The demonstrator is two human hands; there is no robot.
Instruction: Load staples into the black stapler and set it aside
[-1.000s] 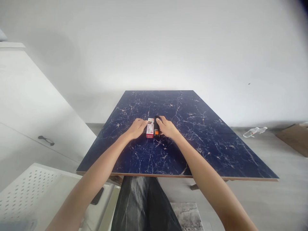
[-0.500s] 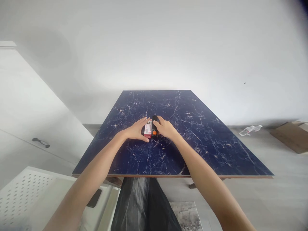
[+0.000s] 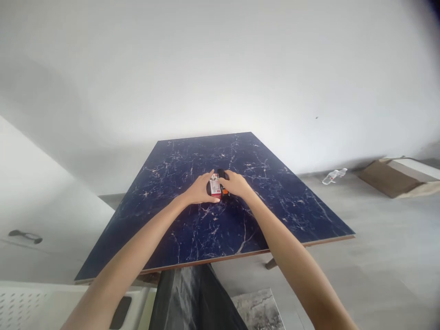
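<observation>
Box [image 3: 215, 188] is being clasped, ideally lightly, by wide-curved left hand [image 3: 200, 190]; device [image 3: 225, 191] right of box, by close-curled right hand [image 3: 237, 184].

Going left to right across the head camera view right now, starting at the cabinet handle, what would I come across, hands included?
Dark cabinet handle, left hand, red-and-white box, black-and-orange object, right hand, clear plastic item on the floor, cardboard box.
</observation>
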